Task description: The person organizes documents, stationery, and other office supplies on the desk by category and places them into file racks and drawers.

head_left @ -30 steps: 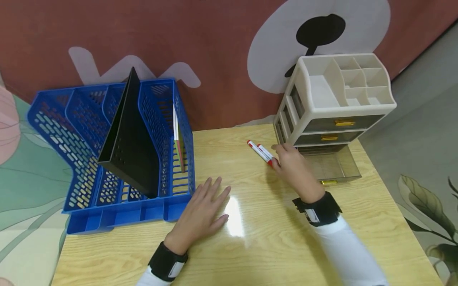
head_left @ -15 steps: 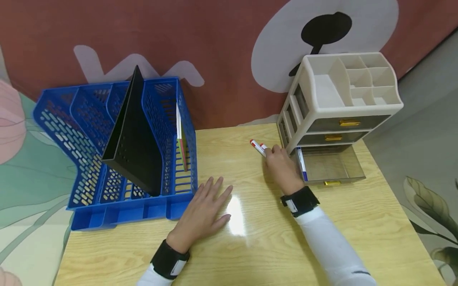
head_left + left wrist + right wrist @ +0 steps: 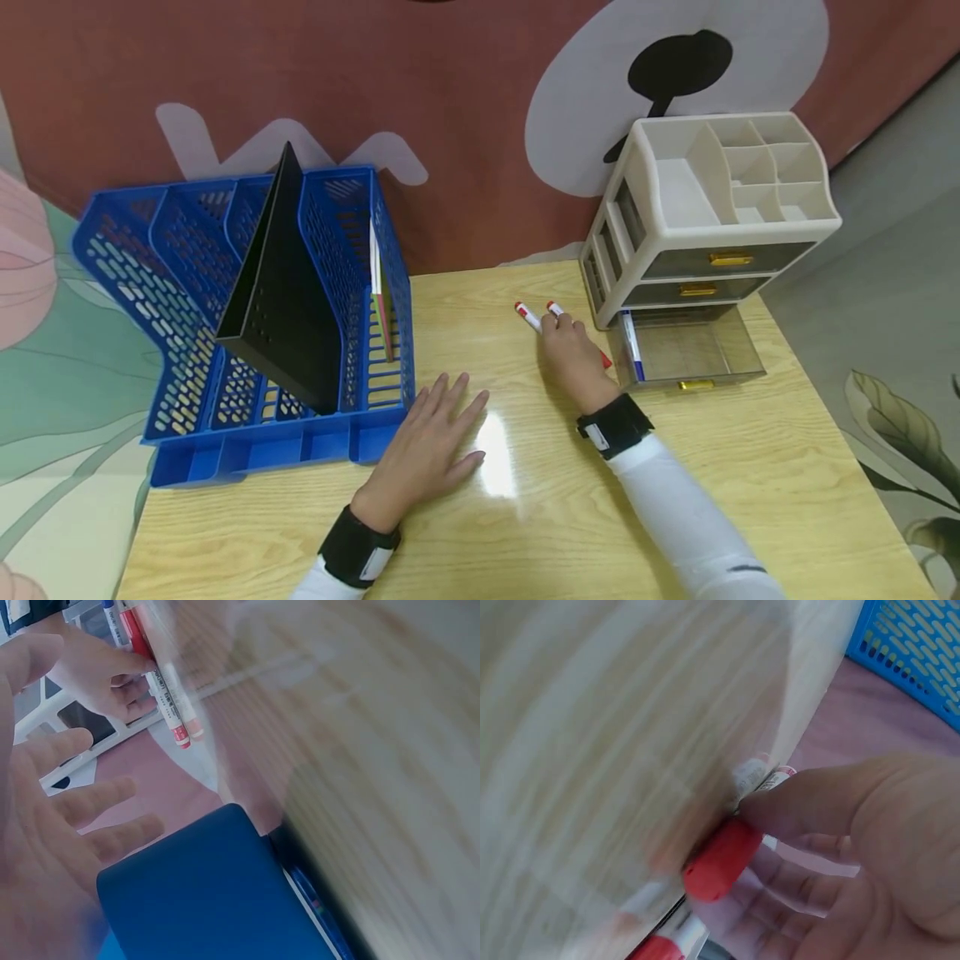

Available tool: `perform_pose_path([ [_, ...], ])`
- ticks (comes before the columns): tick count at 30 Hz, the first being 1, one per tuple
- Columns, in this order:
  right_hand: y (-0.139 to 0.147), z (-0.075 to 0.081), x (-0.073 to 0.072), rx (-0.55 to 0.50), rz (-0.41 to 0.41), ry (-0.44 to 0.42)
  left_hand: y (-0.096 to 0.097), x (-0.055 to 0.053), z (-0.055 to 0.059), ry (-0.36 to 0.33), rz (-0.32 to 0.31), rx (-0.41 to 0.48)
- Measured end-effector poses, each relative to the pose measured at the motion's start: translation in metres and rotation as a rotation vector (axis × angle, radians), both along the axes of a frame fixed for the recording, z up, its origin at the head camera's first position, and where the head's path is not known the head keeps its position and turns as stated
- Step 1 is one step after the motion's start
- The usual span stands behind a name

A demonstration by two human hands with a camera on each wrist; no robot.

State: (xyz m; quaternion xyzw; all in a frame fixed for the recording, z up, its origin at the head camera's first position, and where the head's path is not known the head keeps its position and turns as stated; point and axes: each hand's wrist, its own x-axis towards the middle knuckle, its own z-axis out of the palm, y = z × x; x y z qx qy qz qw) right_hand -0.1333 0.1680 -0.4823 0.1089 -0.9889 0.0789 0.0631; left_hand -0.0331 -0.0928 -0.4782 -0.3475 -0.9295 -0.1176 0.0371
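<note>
My right hand [image 3: 576,354] is on the tabletop left of the small drawer unit. Its thumb and fingers pinch a white marker with a red cap [image 3: 724,859]; the marker's far end [image 3: 527,316] pokes out past the fingers. Close by lies a second red marker [image 3: 556,309], partly covered by that hand. Inside the pulled-out clear drawer [image 3: 701,350], a blue marker [image 3: 633,346] lies along the left side. My left hand [image 3: 423,450] rests palm down on the table with fingers spread, near the front right corner of the blue file rack [image 3: 255,446].
A black folder [image 3: 292,308] leans in the blue rack, and thin booklets [image 3: 380,300] stand in its right slot. The white drawer unit [image 3: 645,242] has open compartments on top and two closed drawers above the open one. A printed cloth [image 3: 472,100] hangs behind the table.
My right hand has moved left from beside the drawer onto the red markers and taken hold of one. The two markers now lie farther apart. My left hand has stayed still.
</note>
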Motion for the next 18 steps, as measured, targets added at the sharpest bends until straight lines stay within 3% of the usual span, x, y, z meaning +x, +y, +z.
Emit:
perform_pose_path([
  [5,-0.006,0.000,0.009,0.015,0.068,0.027,0.001,0.000,0.000,0.010,-0.002,0.007],
  [12,-0.012,0.008,0.026,0.021,0.165,-0.165,0.002,0.000,0.000,-0.004,0.002,0.004],
  [18,-0.009,0.014,0.040,-0.002,0.220,-0.176,0.004,-0.002,0.000,0.002,0.004,-0.003],
])
